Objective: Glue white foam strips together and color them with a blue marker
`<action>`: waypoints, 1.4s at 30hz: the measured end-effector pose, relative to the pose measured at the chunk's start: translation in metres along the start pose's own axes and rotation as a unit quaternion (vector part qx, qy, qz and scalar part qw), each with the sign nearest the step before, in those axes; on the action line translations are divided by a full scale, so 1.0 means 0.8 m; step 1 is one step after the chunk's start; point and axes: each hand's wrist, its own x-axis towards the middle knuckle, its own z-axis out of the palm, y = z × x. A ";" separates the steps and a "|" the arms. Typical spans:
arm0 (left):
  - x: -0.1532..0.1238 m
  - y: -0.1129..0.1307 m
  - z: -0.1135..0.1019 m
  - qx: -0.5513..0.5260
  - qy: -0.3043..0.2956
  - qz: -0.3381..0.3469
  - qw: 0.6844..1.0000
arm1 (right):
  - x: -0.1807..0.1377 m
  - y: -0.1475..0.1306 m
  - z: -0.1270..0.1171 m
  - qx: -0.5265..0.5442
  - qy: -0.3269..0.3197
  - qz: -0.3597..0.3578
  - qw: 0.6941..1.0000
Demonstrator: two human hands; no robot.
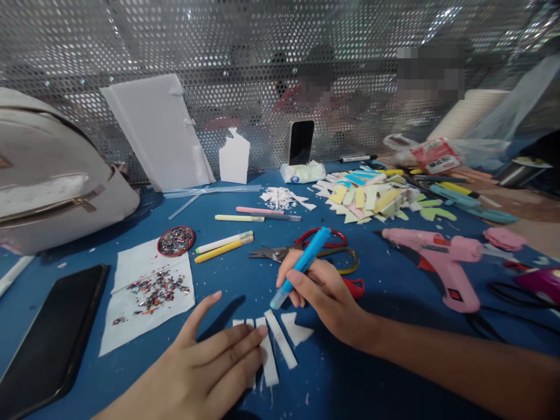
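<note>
My right hand [321, 291] is closed around a blue marker [301, 265], its tip pointing down at several white foam strips [275, 344] on the blue table [385, 361]. My left hand [205, 364] lies flat with fingers stretched out, pressing on the left ends of those strips. A small white triangular scrap [295, 329] lies just right of the strips, under the marker tip.
Scissors [315, 251] lie behind my right hand. A pink glue gun [441, 262] is at right, a black phone [52, 338] at left, a tissue with glitter [149, 291], a glitter dish [175, 241], loose markers [223, 245], coloured paper scraps [371, 198], a bag [52, 175].
</note>
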 end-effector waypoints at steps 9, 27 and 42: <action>-0.002 0.002 0.005 0.031 -0.015 0.022 0.999 | 0.001 0.004 0.001 0.013 -0.003 0.013 1.000; 0.003 0.021 0.011 -0.132 -0.008 -0.213 0.968 | -0.005 0.004 0.005 -0.102 -0.068 -0.021 0.992; 0.020 0.033 0.013 -0.126 -0.002 -0.227 0.966 | -0.008 0.001 0.006 -0.104 -0.080 -0.054 0.990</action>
